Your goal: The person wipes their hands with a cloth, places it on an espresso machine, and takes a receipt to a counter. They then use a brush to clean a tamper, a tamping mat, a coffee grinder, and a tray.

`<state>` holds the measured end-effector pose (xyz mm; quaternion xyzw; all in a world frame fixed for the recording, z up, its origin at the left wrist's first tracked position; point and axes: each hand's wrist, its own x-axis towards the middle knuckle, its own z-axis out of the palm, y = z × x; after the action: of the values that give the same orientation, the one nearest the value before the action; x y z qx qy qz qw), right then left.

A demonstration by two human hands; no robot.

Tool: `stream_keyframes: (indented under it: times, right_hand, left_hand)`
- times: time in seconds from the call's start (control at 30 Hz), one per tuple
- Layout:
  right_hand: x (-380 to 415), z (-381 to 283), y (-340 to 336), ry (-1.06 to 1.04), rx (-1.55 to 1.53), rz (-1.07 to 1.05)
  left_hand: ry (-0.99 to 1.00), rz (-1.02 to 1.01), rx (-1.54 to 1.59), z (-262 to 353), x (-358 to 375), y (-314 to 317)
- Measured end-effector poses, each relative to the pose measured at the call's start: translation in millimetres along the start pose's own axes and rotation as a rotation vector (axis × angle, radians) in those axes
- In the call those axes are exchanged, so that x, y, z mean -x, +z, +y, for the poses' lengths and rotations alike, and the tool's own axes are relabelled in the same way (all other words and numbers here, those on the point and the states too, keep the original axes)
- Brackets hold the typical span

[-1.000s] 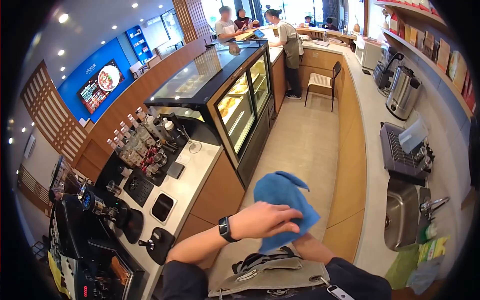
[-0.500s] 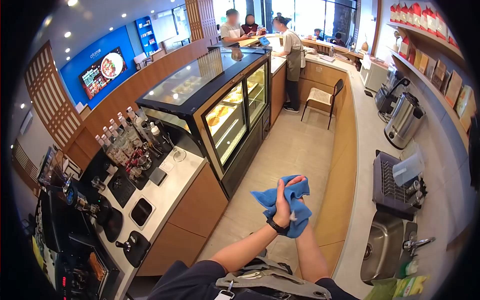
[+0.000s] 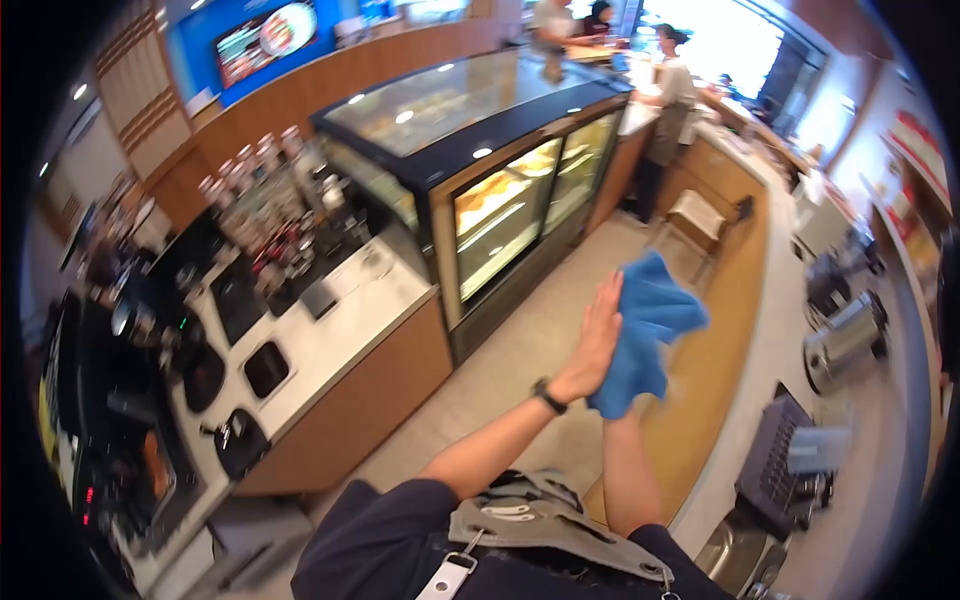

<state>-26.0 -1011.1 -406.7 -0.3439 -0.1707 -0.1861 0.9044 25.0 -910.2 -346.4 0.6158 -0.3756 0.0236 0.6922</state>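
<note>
Bottles stand on the left counter, before the glass display case. The left hand, fingers straight and together, presses along the left side of the blue cloth, which spreads upward and rightward from the palm. The cloth hides the right hand above its forearm; its grip cannot be told. Farther right is the dish rack.

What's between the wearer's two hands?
A blue cloth, in the head view. The left hand lies flat against its side; the cloth hides the right hand, leaving the right forearm visible.
</note>
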Motion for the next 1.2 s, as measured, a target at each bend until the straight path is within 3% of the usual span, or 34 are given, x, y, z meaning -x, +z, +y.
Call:
stream_keyframes:
  times: [0.07, 0.13, 0.2, 0.3, 0.37, 0.47, 0.5, 0.6, 0.7, 0.83, 0.9, 0.93, 0.97, 1.03, 1.1, 1.13, 1.17, 1.2]
  right_hand:
    - [-28, 23, 22, 0.214, 0.19, 0.073]
    - [-58, 47, 41, 0.414, 0.377, 0.019]
    - [-81, 73, 53, 0.56, 0.532, -0.094]
    - [-109, 116, 70, 0.612, 0.589, -0.293]
    - [-128, 142, 76, 0.527, 0.711, -0.482]
    - [-146, 172, 81, 0.281, 1.109, -0.725]
    - [-146, 179, 86, 0.245, 1.146, -0.746]
    - [-104, 186, 130, 0.77, -0.212, -0.381]
    - [-44, 206, 163, 1.143, -0.5, 0.018]
    - [13, 227, 191, 1.247, -0.282, -0.322]
    - [46, 244, 212, 1.201, -0.256, -0.513]
    - [62, 253, 221, 1.172, -0.245, -0.605]
    - [71, 262, 225, 1.285, -0.298, -0.729]
    - [91, 269, 249, 1.085, -0.132, -1.027]
    - [101, 259, 293, 0.796, 0.035, -1.376]
    - [117, 257, 310, 0.852, -0.012, -1.317]
    - [139, 255, 325, 0.909, -0.057, -1.256]
    - [161, 253, 338, 0.966, -0.099, -1.195]
  left_hand:
    - [-0.148, 0.021, 0.298, -64, 18, -17]
    - [-0.216, 0.157, 0.296, -92, 24, -30]
    - [-0.266, 0.377, -0.016, -104, 25, -29]
    - [-0.344, 0.734, -0.527, -120, 13, -59]
    - [-0.004, 0.728, 0.49, -79, 16, -131]
    - [0.088, 0.952, 0.901, -35, 23, -155]
    - [0.092, 0.907, 0.962, -11, 25, -165]
    - [0.06, 0.812, 0.727, -24, 66, -185]
    - [0.016, 0.902, 0.436, -14, 114, -194]
    - [-0.071, 1.019, 0.086, 24, 178, -202]
    - [-0.104, 1.157, -0.029, 51, 200, -206]
    - [-0.051, 1.227, 0.022, 64, 215, -207]
    - [0.007, 1.294, 0.071, 78, 229, -209]
    - [0.165, 1.429, 0.063, 97, 262, -220]
    - [0.109, 1.63, -0.423, 120, 290, -228]
    - [0.048, 1.75, -0.658, 137, 301, -231]
    - [-0.15, 1.804, -1.117, 157, 317, -231]
    - [-0.263, 1.756, -1.415, 179, 329, -231]
